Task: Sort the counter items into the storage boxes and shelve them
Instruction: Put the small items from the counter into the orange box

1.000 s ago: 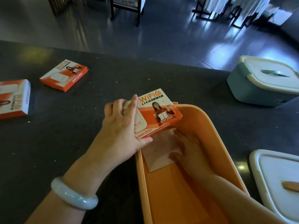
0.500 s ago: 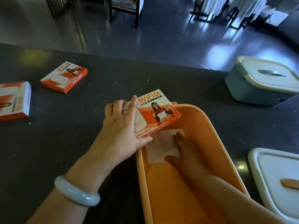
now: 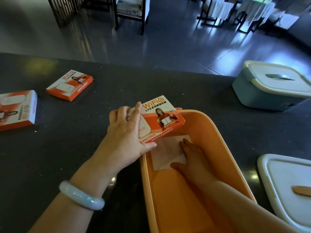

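The WiFi box (image 3: pixel 159 118) sits tilted over the far left corner of the orange bin (image 3: pixel 218 140), gripped by the left hand (image 3: pixel 124 137): fingers curl over its far edge, the thumb presses its near edge. Under it, on the bin's floor, lies a pale flat packet (image 3: pixel 165 152). The right hand (image 3: pixel 193 158) is down inside the bin, fingers straight and laid flat on that packet's right side, thumb at its near edge. A pale bangle (image 3: pixel 80 195) circles the left wrist.

The bin stands on the dark desk (image 3: pixel 67 148). To the left, well apart from it, two more WiFi boxes lie flat: one (image 3: pixel 69 84) farther back, another (image 3: pixel 16 110) at the left edge, partly cut off. To the right, a blue-grey box (image 3: pixel 262 96) with a white lid stands closed near the desk's far edge. Nearer, just right of the bin, a white lid (image 3: pixel 286 179) with an orange handle lies on the desk. Beyond the desk are a shiny tiled floor (image 3: pixel 168 47) and chairs (image 3: pixel 129 12).
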`<state>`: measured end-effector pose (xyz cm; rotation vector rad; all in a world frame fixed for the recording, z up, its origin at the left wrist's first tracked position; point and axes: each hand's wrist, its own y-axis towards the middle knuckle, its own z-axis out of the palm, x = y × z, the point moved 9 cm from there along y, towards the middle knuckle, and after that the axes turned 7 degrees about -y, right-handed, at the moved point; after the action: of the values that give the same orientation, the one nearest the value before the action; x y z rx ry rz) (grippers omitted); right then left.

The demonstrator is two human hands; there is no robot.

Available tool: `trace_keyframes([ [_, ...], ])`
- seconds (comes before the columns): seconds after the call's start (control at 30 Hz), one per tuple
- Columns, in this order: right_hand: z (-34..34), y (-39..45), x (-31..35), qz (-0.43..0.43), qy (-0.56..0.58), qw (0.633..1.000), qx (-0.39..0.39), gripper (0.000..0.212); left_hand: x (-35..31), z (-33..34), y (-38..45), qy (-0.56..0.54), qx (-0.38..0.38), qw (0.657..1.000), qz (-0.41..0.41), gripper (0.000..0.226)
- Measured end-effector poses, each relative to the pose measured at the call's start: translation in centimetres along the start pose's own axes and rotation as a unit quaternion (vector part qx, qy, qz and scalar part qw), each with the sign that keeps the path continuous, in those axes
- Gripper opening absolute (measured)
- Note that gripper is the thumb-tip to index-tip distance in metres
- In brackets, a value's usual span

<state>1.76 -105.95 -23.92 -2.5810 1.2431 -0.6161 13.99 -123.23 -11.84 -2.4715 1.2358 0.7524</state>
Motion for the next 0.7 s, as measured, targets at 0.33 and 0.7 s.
trace_keyframes([
  [0.33,-0.4,0.0,0.0,0.014,-0.018,1.0,-0.007,0.083,-0.2,-0.1,0.0,0.0,0.008,1.0,-0.003,0.117],
  [0.7,-13.5,-4.7,0.9,-0.098,0.026,0.965,-0.244,0.038,-1.9,-1.3,-0.9,0.052,-0.009,0.998,0.034,0.117],
])
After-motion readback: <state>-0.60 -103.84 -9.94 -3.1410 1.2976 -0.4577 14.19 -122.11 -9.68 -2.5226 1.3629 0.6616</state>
